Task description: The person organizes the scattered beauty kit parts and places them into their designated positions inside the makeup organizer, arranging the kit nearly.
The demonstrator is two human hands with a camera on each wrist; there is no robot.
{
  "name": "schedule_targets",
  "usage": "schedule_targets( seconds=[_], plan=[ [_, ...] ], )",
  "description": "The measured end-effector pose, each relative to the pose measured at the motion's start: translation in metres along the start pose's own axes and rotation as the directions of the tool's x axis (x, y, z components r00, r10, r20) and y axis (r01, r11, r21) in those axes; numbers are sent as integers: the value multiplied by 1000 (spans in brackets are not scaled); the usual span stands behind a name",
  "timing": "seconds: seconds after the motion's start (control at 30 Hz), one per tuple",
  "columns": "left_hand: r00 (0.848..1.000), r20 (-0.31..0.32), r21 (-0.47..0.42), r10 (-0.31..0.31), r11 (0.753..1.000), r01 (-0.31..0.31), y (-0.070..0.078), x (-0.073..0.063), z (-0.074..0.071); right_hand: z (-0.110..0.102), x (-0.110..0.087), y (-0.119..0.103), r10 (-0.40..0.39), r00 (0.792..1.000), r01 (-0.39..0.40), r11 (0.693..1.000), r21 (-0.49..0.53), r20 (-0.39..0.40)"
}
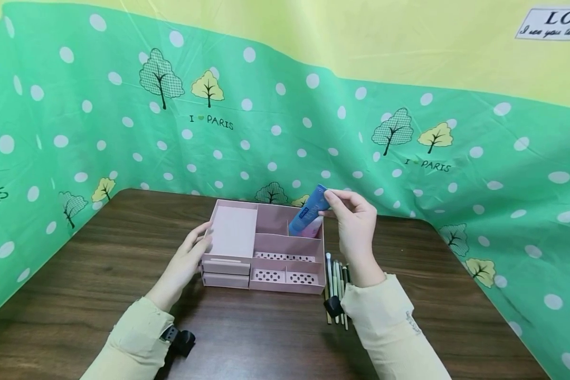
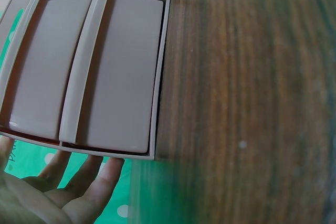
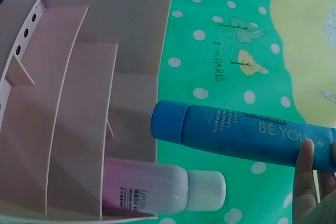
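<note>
A blue toothpaste tube [image 1: 309, 210] is pinched near its flat end by my right hand [image 1: 357, 224], cap pointing down and left. In the right wrist view the toothpaste tube [image 3: 236, 134] is above the organizer's back right compartment. A pink bottle with a white cap [image 3: 157, 186] stands in that compartment. The pink desktop organizer [image 1: 233, 227] sits on the table, with two drawers at its left front. My left hand [image 1: 185, 259] touches the organizer's left side with its fingertips; in the left wrist view its fingers [image 2: 86, 182] lie along the wall beside the drawers [image 2: 123, 72].
Several slim brushes [image 1: 336, 279] lie on the brown wooden table [image 1: 266, 338] by the organizer's right side, partly under the right wrist. A green and yellow dotted cloth [image 1: 275, 105] hangs behind the table and at its sides.
</note>
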State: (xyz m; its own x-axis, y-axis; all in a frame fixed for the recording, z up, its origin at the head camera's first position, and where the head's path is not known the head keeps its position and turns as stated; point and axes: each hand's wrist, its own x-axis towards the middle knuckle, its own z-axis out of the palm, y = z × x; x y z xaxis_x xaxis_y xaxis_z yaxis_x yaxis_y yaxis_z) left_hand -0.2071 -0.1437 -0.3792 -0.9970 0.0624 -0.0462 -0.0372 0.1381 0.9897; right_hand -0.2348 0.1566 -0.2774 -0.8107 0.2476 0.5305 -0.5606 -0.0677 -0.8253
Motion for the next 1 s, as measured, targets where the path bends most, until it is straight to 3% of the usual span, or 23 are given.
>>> schedule_targets(
  seconds=[0.57, 1.0],
  plan=[
    [1000, -15, 19, -1, 1000, 1, 1, 0, -1, 19, 6, 21, 72, 997, -72, 997, 23, 6],
    [1000, -2, 12, 10, 1000, -10, 0, 0, -1, 27, 2, 35, 121, 993, -120, 991, -67, 7]
  ],
)
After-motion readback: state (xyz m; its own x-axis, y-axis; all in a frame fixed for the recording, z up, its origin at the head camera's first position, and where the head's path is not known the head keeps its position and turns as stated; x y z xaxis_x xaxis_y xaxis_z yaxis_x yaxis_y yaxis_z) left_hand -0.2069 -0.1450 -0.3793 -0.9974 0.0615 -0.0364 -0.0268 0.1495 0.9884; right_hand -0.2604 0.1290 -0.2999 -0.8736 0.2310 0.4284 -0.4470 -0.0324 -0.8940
